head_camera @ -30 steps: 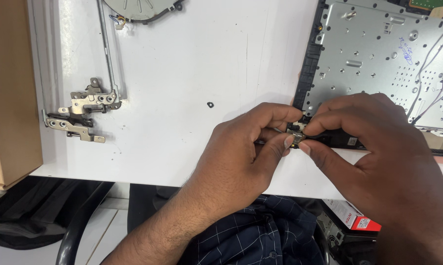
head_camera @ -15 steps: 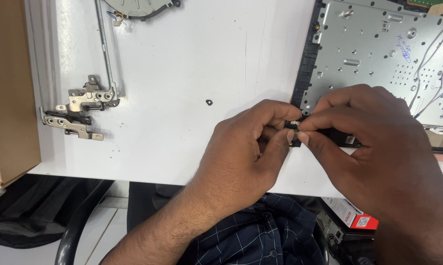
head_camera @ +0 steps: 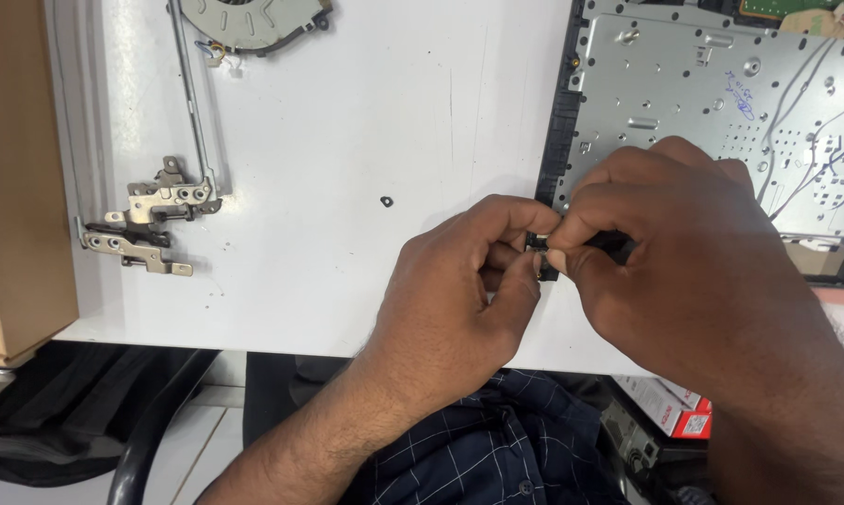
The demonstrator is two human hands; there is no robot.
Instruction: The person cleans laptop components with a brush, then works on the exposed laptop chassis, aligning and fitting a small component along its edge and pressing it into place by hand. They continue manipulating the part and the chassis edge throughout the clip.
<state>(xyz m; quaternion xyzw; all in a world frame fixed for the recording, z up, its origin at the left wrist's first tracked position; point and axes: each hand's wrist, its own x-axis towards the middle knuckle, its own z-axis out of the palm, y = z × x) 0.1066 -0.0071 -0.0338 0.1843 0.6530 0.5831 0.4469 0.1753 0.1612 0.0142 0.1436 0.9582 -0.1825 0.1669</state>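
Over on the white bench (head_camera: 347, 140), metal hinges (head_camera: 151, 220) lie far left. Left hand (head_camera: 459, 290) and right hand (head_camera: 684, 252), pressed together, pinch a small black part (head_camera: 538, 245) at the laptop chassis (head_camera: 721, 84) corner; mostly hidden, its axis unclear.

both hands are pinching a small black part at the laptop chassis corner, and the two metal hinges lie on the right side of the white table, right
Not quite: the head view shows the two metal hinges on the left side of the white table. The rest holds: both the left hand and right hand pinch the small black part at the laptop chassis corner.
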